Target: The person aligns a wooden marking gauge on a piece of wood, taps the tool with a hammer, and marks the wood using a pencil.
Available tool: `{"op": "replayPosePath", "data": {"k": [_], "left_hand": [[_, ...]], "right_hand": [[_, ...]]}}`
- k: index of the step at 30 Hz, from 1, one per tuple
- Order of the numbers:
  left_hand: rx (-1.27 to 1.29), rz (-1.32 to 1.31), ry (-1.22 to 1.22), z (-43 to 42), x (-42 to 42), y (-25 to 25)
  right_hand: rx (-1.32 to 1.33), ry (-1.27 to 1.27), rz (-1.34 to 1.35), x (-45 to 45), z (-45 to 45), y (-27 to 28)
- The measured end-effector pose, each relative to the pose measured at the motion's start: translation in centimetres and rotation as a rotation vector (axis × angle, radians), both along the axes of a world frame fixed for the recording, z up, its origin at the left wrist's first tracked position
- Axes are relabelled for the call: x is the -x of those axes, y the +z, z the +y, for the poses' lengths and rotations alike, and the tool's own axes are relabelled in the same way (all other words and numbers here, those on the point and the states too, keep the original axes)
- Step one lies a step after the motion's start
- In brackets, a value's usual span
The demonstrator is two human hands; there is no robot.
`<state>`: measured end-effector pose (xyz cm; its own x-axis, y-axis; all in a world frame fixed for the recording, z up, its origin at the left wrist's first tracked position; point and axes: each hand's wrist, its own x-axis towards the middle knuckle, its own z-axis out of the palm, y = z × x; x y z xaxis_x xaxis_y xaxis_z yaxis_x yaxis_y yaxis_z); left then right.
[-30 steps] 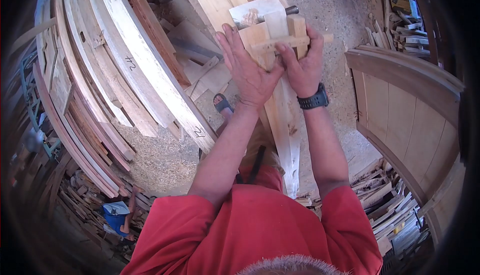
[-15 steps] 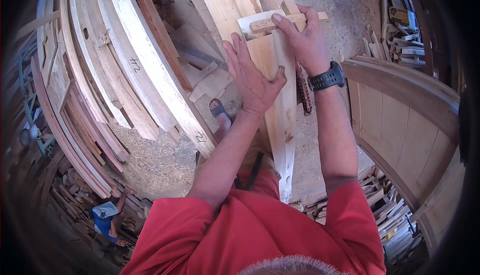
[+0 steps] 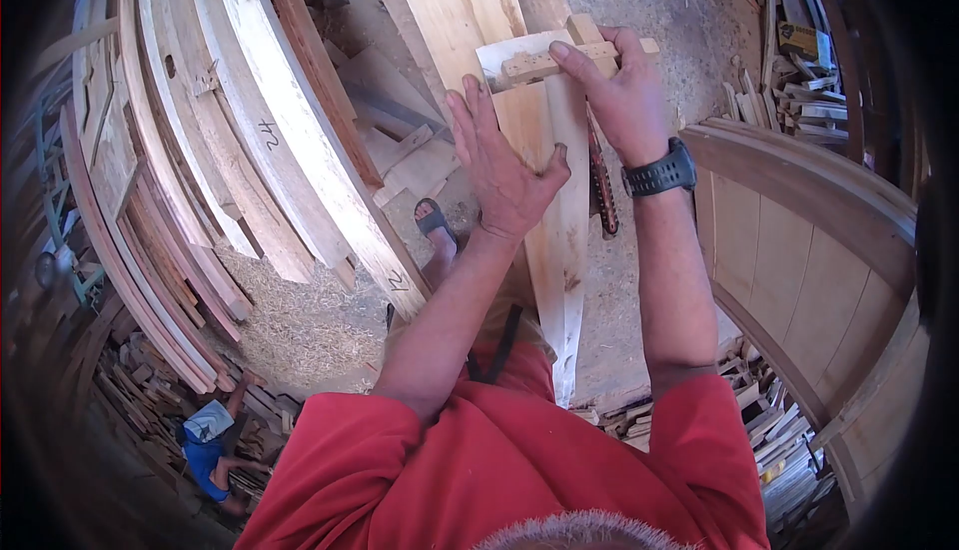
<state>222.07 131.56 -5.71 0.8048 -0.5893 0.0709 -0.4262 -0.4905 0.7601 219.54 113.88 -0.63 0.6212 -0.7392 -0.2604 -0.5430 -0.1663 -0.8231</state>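
My right hand [image 3: 627, 95] is closed around a wooden marking tool [image 3: 539, 63], a small bar crossed by a block, held at the end of a long pale board [image 3: 567, 170]. Fingers spread, my left hand [image 3: 504, 165] presses on the board's left side and top. Beyond the board's end lies a whitish flat piece [image 3: 494, 57], partly covered by the tool. A dark red, dotted strip [image 3: 603, 185] shows beside the board, below my right wrist.
Long planks [image 3: 290, 100] are stacked on the left. A panelled wooden piece [image 3: 799, 240] stands on the right. Scrap wood [image 3: 814, 95] lies at the upper right. At the lower left, a person in blue [image 3: 207, 455] is near a wood pile. Shavings [image 3: 300, 320] cover some floor.
Compared with a second ago, my right hand and the tool have moved up, away from my left hand. The dotted strip has come into view. My left thumb now stands apart from my right hand.
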Motion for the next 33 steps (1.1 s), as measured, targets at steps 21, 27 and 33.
{"op": "replayPosePath", "data": {"k": [21, 27, 33], "left_hand": [[-0.022, 0.048, 0.008, -0.2, -0.1, 0.1], [-0.037, 0.05, 0.023, -0.4, 0.1, 0.5], [-0.01, 0.031, 0.016, -0.2, 0.0, 0.4]], "right_hand": [[0.065, -0.127, -0.239, -0.5, 1.7, -1.1], [-0.091, -0.132, -0.181, -0.9, 0.0, -2.1], [-0.024, -0.014, -0.064, 0.6, -0.1, 0.1]]}}
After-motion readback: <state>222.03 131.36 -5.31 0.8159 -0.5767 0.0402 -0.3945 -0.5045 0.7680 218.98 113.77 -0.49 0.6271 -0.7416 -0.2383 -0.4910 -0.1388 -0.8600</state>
